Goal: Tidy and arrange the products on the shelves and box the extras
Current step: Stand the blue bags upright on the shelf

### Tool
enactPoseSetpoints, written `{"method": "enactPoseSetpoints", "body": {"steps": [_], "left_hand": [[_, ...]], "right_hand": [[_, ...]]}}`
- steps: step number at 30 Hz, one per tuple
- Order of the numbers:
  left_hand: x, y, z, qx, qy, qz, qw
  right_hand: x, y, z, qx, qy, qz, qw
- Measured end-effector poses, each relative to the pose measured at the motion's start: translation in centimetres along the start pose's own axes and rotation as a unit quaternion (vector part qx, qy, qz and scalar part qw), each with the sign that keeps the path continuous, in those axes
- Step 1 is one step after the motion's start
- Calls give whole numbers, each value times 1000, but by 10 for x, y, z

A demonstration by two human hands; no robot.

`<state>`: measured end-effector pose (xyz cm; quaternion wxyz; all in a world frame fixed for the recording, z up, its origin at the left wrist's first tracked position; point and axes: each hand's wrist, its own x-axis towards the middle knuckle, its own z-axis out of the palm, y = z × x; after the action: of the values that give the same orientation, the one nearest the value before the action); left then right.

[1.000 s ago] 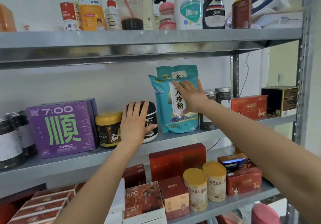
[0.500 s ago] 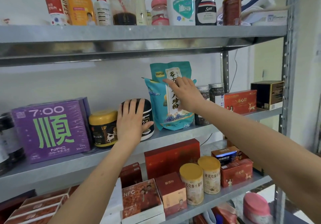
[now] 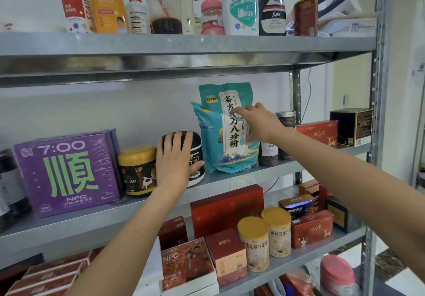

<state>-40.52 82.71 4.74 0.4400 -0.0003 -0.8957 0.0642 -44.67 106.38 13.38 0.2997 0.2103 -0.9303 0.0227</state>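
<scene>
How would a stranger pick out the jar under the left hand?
On the middle shelf, two jars stand between the purple box and teal pouches. The black jar is the right-hand one, under the left hand. Unlike its yellow-lidded neighbour, it has a black top and white base.

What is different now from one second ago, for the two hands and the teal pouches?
The right hand, which lay flat on the front teal pouch, has curled its fingers over that pouch's top edge, thumb in front, seemingly taking a grip. The left hand stays flat on the black jar; the pouch has not visibly shifted.
</scene>
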Motion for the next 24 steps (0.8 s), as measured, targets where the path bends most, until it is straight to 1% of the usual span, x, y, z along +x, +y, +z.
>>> {"method": "enactPoseSetpoints", "body": {"steps": [3, 8, 11, 18, 24], "left_hand": [[-1, 0, 0, 2, 3, 1, 1000], [0, 1, -1, 1, 10, 3, 1000], [0, 1, -2, -1, 12, 5, 1000], [-1, 0, 0, 8, 13, 11, 1000], [-1, 0, -1, -3, 12, 15, 1000]], "right_hand": [[-6, 0, 3, 9, 52, -2, 999], [-17, 2, 15, 74, 131, 2, 989], [-22, 3, 22, 89, 173, -5, 981], [-28, 3, 28, 115, 229, -8, 967], [-34, 5, 8, 149, 262, -5, 954]]}}
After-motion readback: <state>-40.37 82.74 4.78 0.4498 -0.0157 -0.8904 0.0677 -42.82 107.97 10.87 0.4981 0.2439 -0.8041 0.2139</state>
